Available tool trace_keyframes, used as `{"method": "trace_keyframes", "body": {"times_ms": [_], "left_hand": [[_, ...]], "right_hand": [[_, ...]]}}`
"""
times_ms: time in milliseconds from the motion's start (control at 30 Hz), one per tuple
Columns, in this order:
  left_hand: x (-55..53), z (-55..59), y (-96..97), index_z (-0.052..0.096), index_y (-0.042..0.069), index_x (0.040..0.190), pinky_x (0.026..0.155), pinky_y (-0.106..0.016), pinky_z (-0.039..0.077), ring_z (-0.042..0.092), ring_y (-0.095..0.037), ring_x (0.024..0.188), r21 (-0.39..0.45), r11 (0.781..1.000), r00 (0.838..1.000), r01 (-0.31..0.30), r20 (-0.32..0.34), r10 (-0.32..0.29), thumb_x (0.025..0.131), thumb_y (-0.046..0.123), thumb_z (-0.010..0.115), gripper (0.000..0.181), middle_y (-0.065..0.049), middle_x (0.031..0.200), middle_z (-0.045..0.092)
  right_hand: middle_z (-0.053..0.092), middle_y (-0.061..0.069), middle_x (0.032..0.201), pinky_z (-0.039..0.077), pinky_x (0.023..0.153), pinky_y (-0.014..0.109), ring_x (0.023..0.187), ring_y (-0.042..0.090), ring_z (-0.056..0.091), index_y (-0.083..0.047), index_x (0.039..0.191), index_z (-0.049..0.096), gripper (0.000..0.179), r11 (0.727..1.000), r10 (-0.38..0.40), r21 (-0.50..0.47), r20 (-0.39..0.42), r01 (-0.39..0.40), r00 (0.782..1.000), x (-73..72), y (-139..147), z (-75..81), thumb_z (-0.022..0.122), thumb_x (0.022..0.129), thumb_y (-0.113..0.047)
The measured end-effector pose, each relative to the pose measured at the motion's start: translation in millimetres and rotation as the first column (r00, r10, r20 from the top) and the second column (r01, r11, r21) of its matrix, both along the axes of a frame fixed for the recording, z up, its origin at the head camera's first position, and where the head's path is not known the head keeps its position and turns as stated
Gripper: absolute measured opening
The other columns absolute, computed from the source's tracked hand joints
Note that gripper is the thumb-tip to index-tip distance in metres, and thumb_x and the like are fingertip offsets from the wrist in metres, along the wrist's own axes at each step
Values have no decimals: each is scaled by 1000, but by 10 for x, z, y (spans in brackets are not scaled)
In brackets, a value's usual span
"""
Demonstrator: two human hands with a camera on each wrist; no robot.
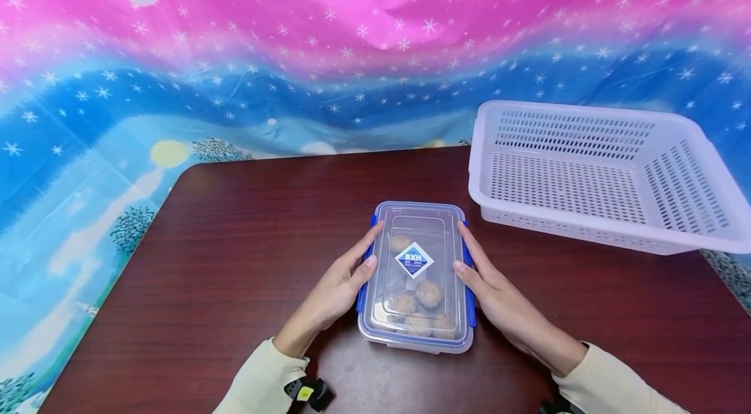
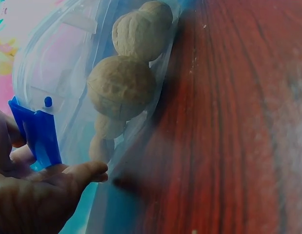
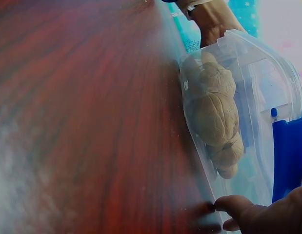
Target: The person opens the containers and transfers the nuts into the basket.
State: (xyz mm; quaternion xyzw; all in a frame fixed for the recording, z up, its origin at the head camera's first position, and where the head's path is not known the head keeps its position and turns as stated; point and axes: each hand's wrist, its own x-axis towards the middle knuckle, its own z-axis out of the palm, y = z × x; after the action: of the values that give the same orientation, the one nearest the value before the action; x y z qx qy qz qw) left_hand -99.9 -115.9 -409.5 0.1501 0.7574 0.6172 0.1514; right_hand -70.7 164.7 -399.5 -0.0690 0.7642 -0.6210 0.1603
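Note:
On the table in the head view, a clear plastic food container [image 1: 384, 319] lies lengthwise with its lid [image 1: 446, 231] on. The lid has a blue seal and a diamond label reading BXH. Several walnuts [image 1: 428, 294] show inside, mostly at the near end. My left hand [image 1: 337, 287] holds the container's left side, with thumb and index finger at the lid's edge. On the opposite side, my right hand [image 1: 501, 296] grips it in the same way. Blue side clips [image 2: 37, 134] are beside the fingers; in the right wrist view another blue clip [image 3: 287, 156] is partly hidden.
A white perforated plastic basket [image 1: 557, 215] stands at the back right, with no contents visible. The dark red-brown wooden table [image 1: 235, 257] meets a patterned pink and blue cloth [image 1: 293, 62] behind and at the left.

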Motion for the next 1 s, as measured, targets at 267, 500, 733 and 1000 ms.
{"method": "trace_keyframes", "body": {"times_ms": [267,500,733,1000], "left_hand": [[-5,7,-8,28,33,167,126,-56,28,29,-31,158,-21,1000,1000,9,8,-9,113,21,43,57,-2,174,24],[-26,-22,-13,28,31,167,125,-56,29,29,-31,158,-17,1000,1000,14,6,-14,113,19,42,57,-2,174,24],[-36,-104,-70,28,36,166,128,-56,21,24,-28,159,-10,999,999,-39,20,39,112,6,37,63,1,174,24],[-51,-60,-80,28,41,165,129,-56,20,21,-26,161,5,999,997,-36,67,35,114,19,38,56,2,175,21]], "right_hand": [[-9,5,177,2,125,70,161,38,-6,-39,169,0,67,1000,10,-14,20,-10,1000,-8,1,-17,40,114,-36],[-10,5,177,5,125,69,161,39,-5,-40,168,-2,68,1000,14,-13,43,-13,999,-14,17,-22,39,114,-37],[-8,3,178,0,125,71,162,37,-5,-41,168,0,67,1000,14,-1,27,-14,1000,-35,19,-19,40,114,-37],[-6,4,178,4,125,70,162,39,-1,-41,168,0,68,1000,-11,8,34,11,999,-46,-9,-19,41,113,-38]]}}
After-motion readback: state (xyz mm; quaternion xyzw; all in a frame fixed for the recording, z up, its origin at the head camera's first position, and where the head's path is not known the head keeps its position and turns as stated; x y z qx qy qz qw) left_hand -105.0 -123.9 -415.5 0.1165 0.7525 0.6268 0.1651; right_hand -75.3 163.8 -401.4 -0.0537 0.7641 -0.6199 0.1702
